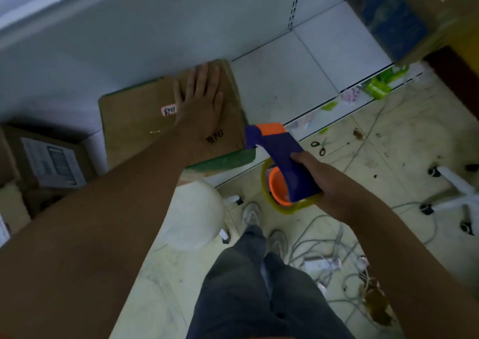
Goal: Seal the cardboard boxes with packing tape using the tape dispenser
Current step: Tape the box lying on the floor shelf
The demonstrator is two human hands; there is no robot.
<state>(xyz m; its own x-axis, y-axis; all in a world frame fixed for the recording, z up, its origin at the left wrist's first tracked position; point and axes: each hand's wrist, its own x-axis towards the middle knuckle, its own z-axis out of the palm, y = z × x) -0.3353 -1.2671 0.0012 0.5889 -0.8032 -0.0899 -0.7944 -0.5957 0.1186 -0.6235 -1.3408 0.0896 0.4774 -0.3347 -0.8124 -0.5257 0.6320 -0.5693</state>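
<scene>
White shelf (298,79) carries our box (134,121); our left hand (199,100) lies flat on it, steadying it, while our right hand (308,165) grips the dispenser (280,157) at its near corner.

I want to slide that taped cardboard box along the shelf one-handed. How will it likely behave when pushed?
The cardboard box lies broad and flat on the white shelf, so it should slide rather than tip. Its top looks level under the left hand pressing it, so probably fairly stiff. Weight cannot be judged.
</scene>
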